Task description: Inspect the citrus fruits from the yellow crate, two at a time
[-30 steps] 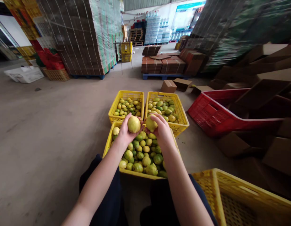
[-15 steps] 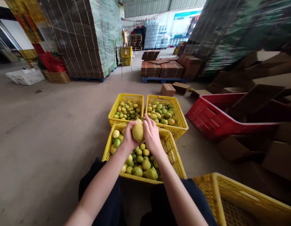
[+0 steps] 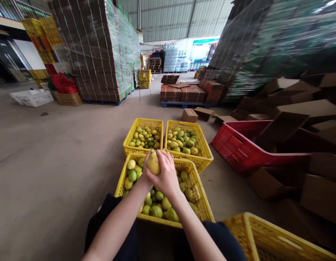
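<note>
A large yellow lemon (image 3: 153, 163) is held above the near crate. My left hand (image 3: 146, 174) is closed around its left side and underside. From the right, my right hand (image 3: 167, 173) wraps over it, its fingers pointing away from me and its thumb side against the fruit. The two hands touch, and part of the lemon is hidden behind the right fingers. Below them stands a yellow plastic crate (image 3: 204, 197) with green and yellow lemons (image 3: 156, 211) in it, partly covered by my forearms.
Two more yellow crates (image 3: 127, 141) (image 3: 207, 154) of lemons stand just beyond. Another yellow crate (image 3: 246, 232) sits at my lower right. A red crate (image 3: 233, 154) with cardboard boxes (image 3: 322, 192) around it lies to the right. Wrapped pallet stacks (image 3: 87, 50) rise behind.
My right hand has come in from beside the lemon and closed over its right side. The lemon has turned slightly. My view has tilted up, so the crates appear lower.
</note>
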The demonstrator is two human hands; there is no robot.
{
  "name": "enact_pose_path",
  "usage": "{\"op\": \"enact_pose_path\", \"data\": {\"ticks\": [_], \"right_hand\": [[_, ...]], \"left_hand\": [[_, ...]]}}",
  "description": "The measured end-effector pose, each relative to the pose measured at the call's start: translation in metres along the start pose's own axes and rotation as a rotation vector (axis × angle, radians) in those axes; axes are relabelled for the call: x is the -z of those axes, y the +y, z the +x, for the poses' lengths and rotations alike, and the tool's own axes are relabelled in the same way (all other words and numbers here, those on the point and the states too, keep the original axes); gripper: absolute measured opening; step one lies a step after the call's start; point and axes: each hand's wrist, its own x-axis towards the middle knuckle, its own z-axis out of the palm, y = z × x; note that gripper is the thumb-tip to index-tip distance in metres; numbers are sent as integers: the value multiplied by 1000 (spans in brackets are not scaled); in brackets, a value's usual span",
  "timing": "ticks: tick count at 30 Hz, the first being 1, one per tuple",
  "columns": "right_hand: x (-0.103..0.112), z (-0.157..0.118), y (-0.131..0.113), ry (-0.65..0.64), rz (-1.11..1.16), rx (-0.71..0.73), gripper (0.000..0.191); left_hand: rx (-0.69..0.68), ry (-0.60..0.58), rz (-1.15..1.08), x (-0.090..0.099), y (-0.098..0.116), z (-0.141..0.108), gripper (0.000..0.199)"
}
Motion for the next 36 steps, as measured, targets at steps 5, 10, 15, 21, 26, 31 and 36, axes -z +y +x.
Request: {"op": "enact_pose_path", "data": {"ticks": [5,10,15,21,26,31,36], "right_hand": [[4,-3,-5,-20,16,155,54],[17,1,-1,113,236,-80,50],[25,4,7,200,334,-259,47],[26,6,15,224,357,-395,46],[20,9,20,201,385,-499,41],[18,8,20,127,390,-486,23],[18,5,15,89,377,-411,25]], "left_hand": [[-211,201,-94,6,-14,-6,38],[169,146,77,-6,15,2,22],[271,58,30,-11,26,9,26],[227,147,-10,-14,33,5,19],[36,18,106,-20,31,-1,20],[-154,-62,346,-15,26,-3,24],[-292,-61,552,-14,32,-8,27]]}}
